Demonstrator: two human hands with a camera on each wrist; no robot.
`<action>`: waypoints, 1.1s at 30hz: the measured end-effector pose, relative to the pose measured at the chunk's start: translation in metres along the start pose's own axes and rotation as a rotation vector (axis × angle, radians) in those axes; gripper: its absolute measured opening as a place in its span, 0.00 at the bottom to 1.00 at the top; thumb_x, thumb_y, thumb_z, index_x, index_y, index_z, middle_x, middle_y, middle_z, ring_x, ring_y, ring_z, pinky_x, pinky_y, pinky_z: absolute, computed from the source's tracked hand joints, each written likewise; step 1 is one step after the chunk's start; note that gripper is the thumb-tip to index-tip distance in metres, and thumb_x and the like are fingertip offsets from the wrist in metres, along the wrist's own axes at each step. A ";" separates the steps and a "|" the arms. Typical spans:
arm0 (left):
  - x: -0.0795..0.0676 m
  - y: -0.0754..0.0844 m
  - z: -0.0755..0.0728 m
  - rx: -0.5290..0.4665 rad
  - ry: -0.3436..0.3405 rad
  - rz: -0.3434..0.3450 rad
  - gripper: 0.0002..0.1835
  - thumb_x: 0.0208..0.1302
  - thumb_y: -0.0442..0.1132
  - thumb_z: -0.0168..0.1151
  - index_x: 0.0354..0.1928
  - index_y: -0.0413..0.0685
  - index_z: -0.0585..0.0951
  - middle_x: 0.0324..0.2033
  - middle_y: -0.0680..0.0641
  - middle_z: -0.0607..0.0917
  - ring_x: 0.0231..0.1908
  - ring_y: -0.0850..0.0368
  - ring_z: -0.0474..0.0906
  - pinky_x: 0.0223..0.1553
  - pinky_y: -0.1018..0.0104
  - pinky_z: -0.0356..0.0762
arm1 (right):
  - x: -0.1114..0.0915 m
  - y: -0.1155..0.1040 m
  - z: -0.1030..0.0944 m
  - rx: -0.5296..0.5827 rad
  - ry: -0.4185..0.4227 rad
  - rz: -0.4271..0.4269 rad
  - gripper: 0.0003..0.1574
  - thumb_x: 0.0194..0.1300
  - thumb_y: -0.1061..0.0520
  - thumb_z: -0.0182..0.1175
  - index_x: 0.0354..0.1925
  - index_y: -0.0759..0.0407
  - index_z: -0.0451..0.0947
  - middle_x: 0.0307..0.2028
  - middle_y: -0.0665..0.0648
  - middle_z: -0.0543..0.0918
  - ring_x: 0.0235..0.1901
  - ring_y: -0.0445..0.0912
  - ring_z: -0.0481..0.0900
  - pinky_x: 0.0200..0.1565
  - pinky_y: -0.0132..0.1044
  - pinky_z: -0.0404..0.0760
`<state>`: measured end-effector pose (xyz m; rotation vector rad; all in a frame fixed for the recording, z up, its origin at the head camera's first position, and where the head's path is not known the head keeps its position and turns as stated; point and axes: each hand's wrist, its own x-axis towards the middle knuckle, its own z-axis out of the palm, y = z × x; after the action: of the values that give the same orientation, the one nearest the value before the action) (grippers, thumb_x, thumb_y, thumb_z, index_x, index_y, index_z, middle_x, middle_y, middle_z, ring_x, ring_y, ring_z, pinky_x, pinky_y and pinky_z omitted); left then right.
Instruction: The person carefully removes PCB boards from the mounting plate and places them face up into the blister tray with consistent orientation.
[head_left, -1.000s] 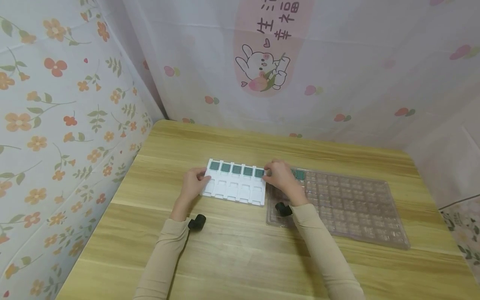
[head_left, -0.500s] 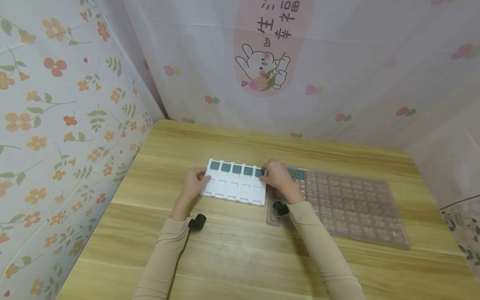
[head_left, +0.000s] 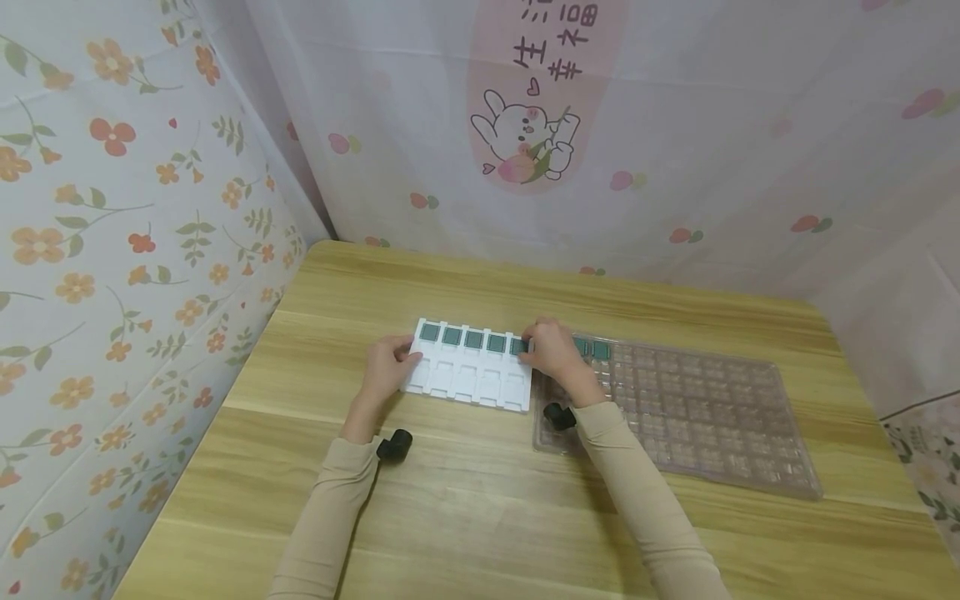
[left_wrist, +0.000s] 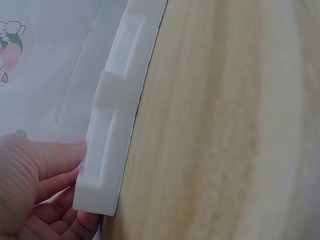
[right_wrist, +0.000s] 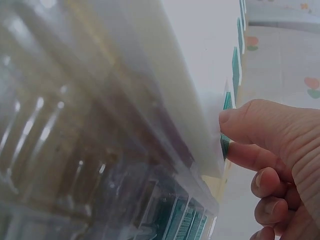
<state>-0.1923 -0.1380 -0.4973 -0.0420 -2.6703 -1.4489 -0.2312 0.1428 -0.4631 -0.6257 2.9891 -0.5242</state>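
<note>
A white plastic tray lies on the table with several square green chips in its far row; the pockets of its near row show bare. My left hand holds the tray's left end, thumb on the edge and fingers beside and below it, as the left wrist view shows. At the tray's far right pocket, my right hand pinches a green chip between thumb and forefinger. The other fingers of that hand are curled. In the head view those fingertips partly cover this chip.
Right beside the white tray lies a large clear blister tray with many pockets. Some green chips sit in its far left corner, partly behind my right hand. A patterned curtain hangs along the table's far edge.
My right hand has shifted slightly left over the last pocket, uncovering more of the chips in the clear tray. The left hand and white tray stay put.
</note>
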 end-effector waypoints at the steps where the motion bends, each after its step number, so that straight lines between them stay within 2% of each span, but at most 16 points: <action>1: 0.000 0.000 0.000 0.004 0.000 0.000 0.18 0.57 0.28 0.63 0.49 0.26 0.77 0.43 0.30 0.80 0.35 0.46 0.75 0.36 0.59 0.73 | 0.000 0.000 0.000 0.002 -0.003 0.004 0.16 0.53 0.58 0.68 0.39 0.67 0.82 0.35 0.61 0.79 0.40 0.56 0.76 0.44 0.50 0.75; 12: -0.001 -0.002 0.002 -0.012 -0.009 -0.019 0.18 0.58 0.28 0.62 0.50 0.26 0.77 0.44 0.30 0.80 0.36 0.45 0.75 0.38 0.57 0.74 | -0.001 0.002 0.001 0.001 0.007 -0.002 0.16 0.53 0.58 0.68 0.39 0.67 0.82 0.35 0.62 0.79 0.39 0.56 0.75 0.44 0.50 0.75; 24: -0.001 -0.002 0.001 -0.002 0.012 0.018 0.17 0.57 0.28 0.63 0.48 0.25 0.78 0.42 0.30 0.80 0.33 0.46 0.75 0.34 0.62 0.72 | -0.009 0.005 -0.005 0.005 0.030 -0.004 0.14 0.52 0.59 0.68 0.37 0.68 0.82 0.32 0.61 0.78 0.34 0.53 0.74 0.39 0.46 0.75; 33: -0.001 0.000 0.001 -0.008 -0.003 -0.011 0.17 0.58 0.28 0.62 0.49 0.26 0.78 0.41 0.32 0.81 0.33 0.48 0.73 0.33 0.64 0.69 | -0.016 0.006 -0.011 0.011 0.037 -0.013 0.13 0.51 0.60 0.68 0.35 0.68 0.82 0.32 0.60 0.78 0.33 0.51 0.73 0.39 0.45 0.76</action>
<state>-0.1917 -0.1371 -0.4983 -0.0311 -2.6717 -1.4639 -0.2201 0.1572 -0.4551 -0.6425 3.0166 -0.5591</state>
